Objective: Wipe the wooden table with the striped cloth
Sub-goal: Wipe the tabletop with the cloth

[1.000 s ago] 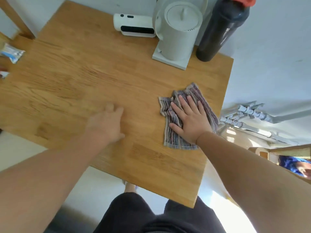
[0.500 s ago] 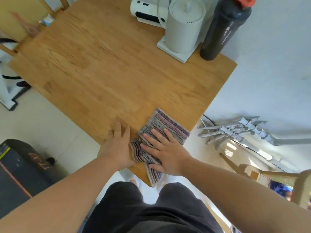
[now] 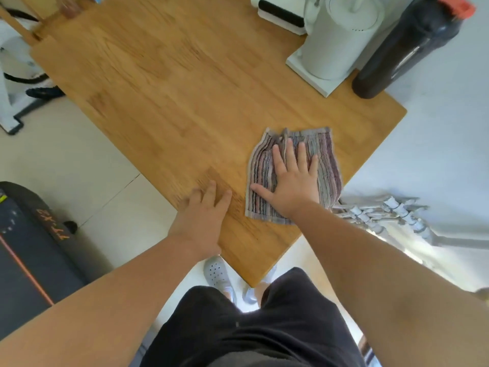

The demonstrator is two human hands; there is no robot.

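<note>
The wooden table [image 3: 172, 83] fills the upper middle of the head view. The striped cloth [image 3: 326, 154] lies flat near the table's right edge, close to the near corner. My right hand [image 3: 293, 178] presses flat on the cloth with fingers spread, palm down. My left hand [image 3: 202, 218] rests flat on the bare wood at the near edge, just left of the cloth and not touching it.
A white kettle on its base [image 3: 336, 41], a dark bottle with a red cap [image 3: 407, 46] and a white device [image 3: 277, 11] stand at the table's far right. A dark treadmill [image 3: 29, 247] is on the floor at left. Grey pipes [image 3: 391, 210] run along the wall at right.
My right hand has slid the cloth from the near corner away from me along the right edge. The cloth now lies flatter. My left hand has stayed at the near edge.
</note>
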